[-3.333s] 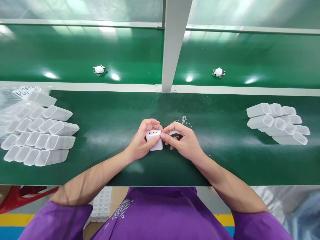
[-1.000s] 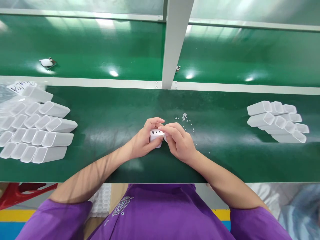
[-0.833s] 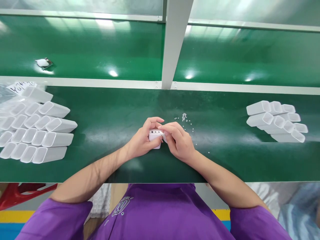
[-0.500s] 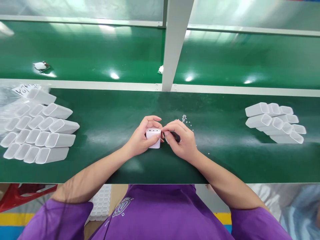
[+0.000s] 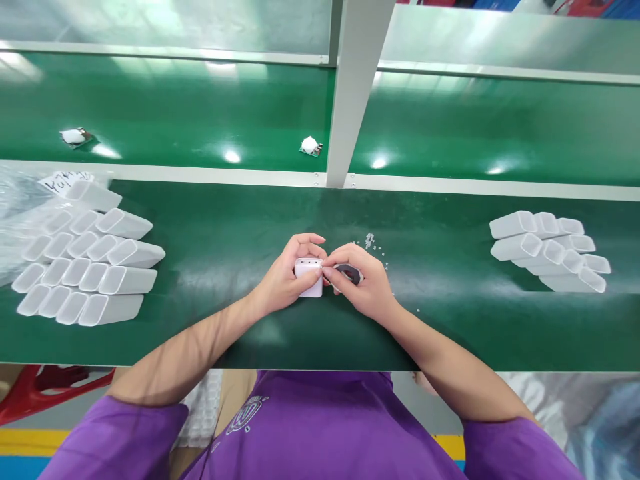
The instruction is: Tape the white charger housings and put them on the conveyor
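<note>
Left hand [image 5: 280, 283] gripping white casing [image 5: 314, 291] — thumb [image 5: 306, 281] across front, right hand [image 5: 371, 279] beside.

Plain dark-green flat tabletop [image 5: 220, 267]; white boxy plastic casing [image 5: 313, 285] with dark slots [image 5: 309, 263], centre; plain milky-white open-ended plastic sleeves [image 5: 129, 280], nine and three o'clock; purple fabric shirt [image 5: 330, 427] with pale printed emblem [image 5: 245, 416], six o'clock.

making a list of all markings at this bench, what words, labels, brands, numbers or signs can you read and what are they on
Paper label by the clear plastic bag: dark handwritten-looking strokes, perhaps starting "Yu"; the rest cannot be read.
Purple shirt: a chest print with a shape like "W"; its small lettering is too blurred to read.
White case in the left hand: no readable text.
</note>
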